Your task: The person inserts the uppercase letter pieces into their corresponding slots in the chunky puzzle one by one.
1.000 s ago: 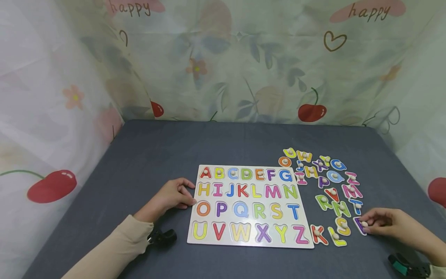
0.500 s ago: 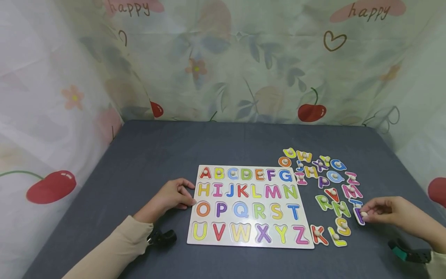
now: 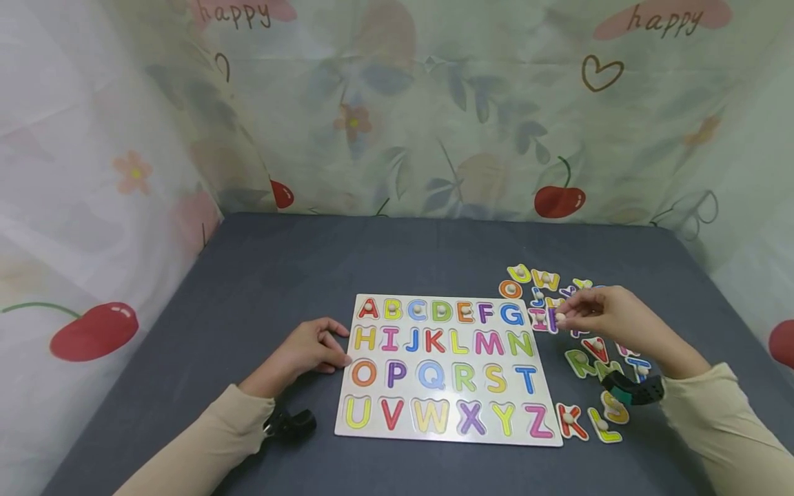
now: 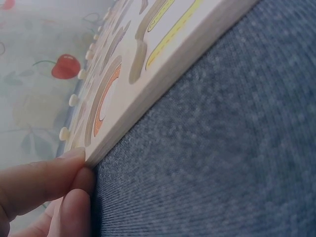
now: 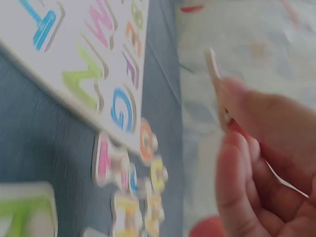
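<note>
My right hand (image 3: 611, 318) pinches the knob of a purple letter F piece (image 3: 551, 319) between thumb and fingers. In the right wrist view the piece (image 5: 214, 74) is tilted nearly edge-on, and its face is mostly hidden. It overlaps loose letters beside the board's top right corner. My left hand (image 3: 313, 346) rests against the left edge of the white alphabet puzzle board (image 3: 446, 439), fingertips touching its rim. In the left wrist view the thumb (image 4: 44, 177) lies at the board's edge near the orange O. Knobbed letters A to E sit in the top row; the F recess (image 3: 485, 313) is bare.
Loose knobbed letters lie right of the board, among them a red K (image 3: 571, 421), yellow L (image 3: 603, 427), red V (image 3: 597, 349), orange O (image 3: 511, 289) and yellow W (image 3: 545, 279). Several are hidden under the right hand. A printed curtain (image 3: 422, 138) hangs behind the dark table (image 3: 298, 255).
My right hand has carried the purple letter F piece from the far right of the loose letters leftward and away from me, toward the board's top right corner. The left hand stays put.
</note>
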Motion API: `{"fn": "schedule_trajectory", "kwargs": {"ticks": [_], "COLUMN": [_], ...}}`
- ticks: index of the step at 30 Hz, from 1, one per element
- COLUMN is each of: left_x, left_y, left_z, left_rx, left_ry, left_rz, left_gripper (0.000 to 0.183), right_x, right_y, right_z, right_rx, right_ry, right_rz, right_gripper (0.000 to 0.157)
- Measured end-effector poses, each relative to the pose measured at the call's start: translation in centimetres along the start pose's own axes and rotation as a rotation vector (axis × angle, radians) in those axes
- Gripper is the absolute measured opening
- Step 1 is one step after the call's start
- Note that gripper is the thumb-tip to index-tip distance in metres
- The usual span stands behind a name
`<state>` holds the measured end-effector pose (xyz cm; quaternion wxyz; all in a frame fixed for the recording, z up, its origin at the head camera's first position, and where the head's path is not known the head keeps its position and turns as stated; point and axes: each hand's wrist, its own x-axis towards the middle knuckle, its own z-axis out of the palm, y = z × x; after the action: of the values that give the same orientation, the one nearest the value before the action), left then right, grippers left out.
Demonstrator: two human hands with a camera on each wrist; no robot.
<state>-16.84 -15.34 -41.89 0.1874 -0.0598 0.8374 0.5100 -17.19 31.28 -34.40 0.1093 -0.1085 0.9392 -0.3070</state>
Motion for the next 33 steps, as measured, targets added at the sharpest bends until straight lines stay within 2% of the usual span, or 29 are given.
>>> {"fn": "schedule_trajectory", "kwargs": {"ticks": [7,17,22,33], "left_x": [0.1,0.0,0.0,-0.1], "left_y": [-0.1,0.1,0.1,0.2], "left_z": [0.1,0.0,0.1,0.1], "left_rx": [-0.001,-0.002,0.001,0.011], "left_ry": [-0.002,-0.003,0.002,0.006], "left_rz": [0.008,-0.007,-0.006,-0.017], "left_gripper": [0.047,0.046,0.046,0.047], "right_x": [3.9,8.0,8.9,9.2], "right_y": [-1.8,-2.0,-2.2,-2.3], "right_z": [2.1,5.5,6.5,7.2], "right_rx": [0.021,0.022,0.033,0.100], "right_ry": [0.034,-0.026,-0.047,-0.084], "right_rz": [-0.014,-0.032,0.000,0.032], "right_gripper": [0.029,0.018,0.014,0.017]}}
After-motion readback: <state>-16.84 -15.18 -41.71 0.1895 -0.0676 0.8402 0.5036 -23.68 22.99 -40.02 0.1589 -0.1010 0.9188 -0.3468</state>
